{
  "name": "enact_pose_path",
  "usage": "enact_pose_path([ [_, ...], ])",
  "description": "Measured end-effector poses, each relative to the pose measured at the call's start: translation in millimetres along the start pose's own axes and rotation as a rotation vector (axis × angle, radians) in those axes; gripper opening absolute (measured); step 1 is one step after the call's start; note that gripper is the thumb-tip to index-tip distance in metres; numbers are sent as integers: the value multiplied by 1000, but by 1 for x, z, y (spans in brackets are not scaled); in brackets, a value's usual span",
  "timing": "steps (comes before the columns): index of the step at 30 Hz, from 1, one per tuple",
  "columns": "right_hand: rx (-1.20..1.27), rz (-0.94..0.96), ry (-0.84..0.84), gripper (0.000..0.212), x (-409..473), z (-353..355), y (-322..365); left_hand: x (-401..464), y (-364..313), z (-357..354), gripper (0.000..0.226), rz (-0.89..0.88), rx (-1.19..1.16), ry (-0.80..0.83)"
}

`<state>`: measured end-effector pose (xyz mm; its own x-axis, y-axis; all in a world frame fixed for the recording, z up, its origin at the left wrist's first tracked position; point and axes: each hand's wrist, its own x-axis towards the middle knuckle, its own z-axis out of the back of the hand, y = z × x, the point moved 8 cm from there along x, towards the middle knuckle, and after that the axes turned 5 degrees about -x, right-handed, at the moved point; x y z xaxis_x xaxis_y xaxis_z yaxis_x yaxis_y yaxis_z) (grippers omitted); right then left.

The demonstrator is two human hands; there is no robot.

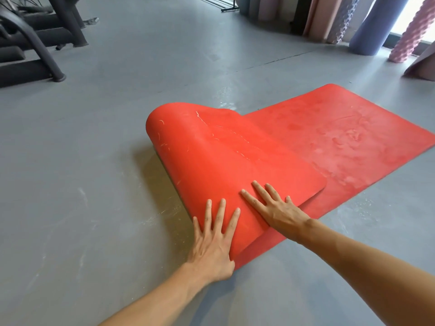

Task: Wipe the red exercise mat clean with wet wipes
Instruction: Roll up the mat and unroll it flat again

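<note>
The red exercise mat (329,142) lies on the grey floor, running from the lower middle to the right edge. Its near-left part is folded over onto the rest, forming a rounded hump with pale scuffs and bits of lint on it. My left hand (215,236) rests flat on the near edge of the folded flap, fingers straight and spread. My right hand (275,208) presses flat on the flap just to the right, near its rounded corner. The flat part of the mat shows dull smears. No wet wipe is in view.
Dark exercise machine frames (35,43) stand at the far left. Rolled mats in blue (372,27), pink (409,31) and other colours lean upright at the far right. A black metal rack base (226,3) stands at the back. The floor (94,161) shows pale streaks.
</note>
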<state>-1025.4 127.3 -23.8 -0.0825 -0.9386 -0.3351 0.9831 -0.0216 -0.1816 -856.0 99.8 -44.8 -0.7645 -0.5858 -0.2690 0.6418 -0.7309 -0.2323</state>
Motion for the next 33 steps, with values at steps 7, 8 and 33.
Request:
enact_pose_path([
  [7, 112, 89, 43, 89, 16, 1, 29, -20, 13, 14, 109, 33, -8, 58],
  [8, 129, 102, 61, 90, 17, 2, 34, -24, 16, 19, 107, 24, -8, 75],
  [33, 4, 531, -40, 84, 103, 144, 418, -278, 324, 69, 106, 237, 128, 61],
])
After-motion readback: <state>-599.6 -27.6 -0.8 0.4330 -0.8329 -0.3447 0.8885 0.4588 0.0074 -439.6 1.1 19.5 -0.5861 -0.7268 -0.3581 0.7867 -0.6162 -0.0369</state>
